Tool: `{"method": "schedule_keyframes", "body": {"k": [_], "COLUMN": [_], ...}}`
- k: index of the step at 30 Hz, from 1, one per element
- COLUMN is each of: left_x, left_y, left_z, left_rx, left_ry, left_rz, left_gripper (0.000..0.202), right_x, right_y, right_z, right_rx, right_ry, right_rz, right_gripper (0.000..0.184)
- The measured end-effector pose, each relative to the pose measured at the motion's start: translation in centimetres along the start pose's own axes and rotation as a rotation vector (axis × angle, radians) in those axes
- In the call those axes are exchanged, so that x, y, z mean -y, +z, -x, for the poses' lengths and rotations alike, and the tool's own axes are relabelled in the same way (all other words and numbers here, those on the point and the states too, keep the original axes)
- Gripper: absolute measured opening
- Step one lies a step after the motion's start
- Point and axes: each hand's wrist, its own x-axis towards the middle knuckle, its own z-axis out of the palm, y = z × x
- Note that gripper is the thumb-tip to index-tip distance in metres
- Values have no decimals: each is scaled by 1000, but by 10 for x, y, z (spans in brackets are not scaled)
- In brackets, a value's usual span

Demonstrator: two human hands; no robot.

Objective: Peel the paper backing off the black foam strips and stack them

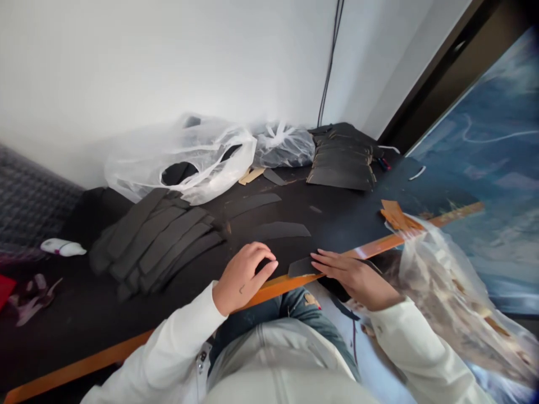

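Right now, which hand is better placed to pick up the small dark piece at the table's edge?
Right. The right hand lies flat with its fingertips on the piece. The left hand rests curled beside it, slightly apart.

A thin black piece (301, 267) lies flat at the table (337, 213) edge.

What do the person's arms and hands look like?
Long white sleeves cover both arms to the wrists: left sleeve, right sleeve. The left hand and right hand are bare, no gloves or rings showing. The left hand's back bears a small dark mark.
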Motion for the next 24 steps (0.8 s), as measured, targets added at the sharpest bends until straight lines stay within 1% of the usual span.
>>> {"method": "schedule_keyframes", "body": {"k": [2,5,7,9,11,12,14,16,18,19,21,24], "left_x": [-15,-25,-25,-23,-21,-20,-17,-15,-13,-12,-9,-7], "left_y": [5,13,17,18,16,15,12,11,13,15,20,27], "left_z": [5,7,7,5,3,3,2,3,5,6,7,6], "left_rx": [-5,-2,-27,-36,-52,-68,-120,-196,-256,-270,-281,-311], "left_ry": [-92,-174,-229,-262,-260,-250,-234,-232,-236,-236,-230,-194], "left_rz": [139,300,441,626,777,813,796,679,545,500,466,510], "left_gripper": [41,40,37,34,31,31,31,30,28,27,27,30], "right_x": [4,15,24,30,32,33,36,43,55,62,74,84], "right_y": [-7,-22,-31,-36,-35,-33,-27,-20,-13,-9,-3,5], "right_z": [-1,-8,-16,-27,-38,-44,-55,-68,-81,-87,-100,-116], "right_rx": [-10,-120,-229,-311,-352,-359,-361,-388,-441,-456,-439,-377], "right_ry": [-36,-87,-98,-106,-123,-124,-89,-26,37,58,97,150], "right_rz": [-5,-45,-65,-75,-75,-61,8,96,139,129,73,-72], "right_gripper": [59,55,53,53,53,53,49,43,41,38,31,37]}}
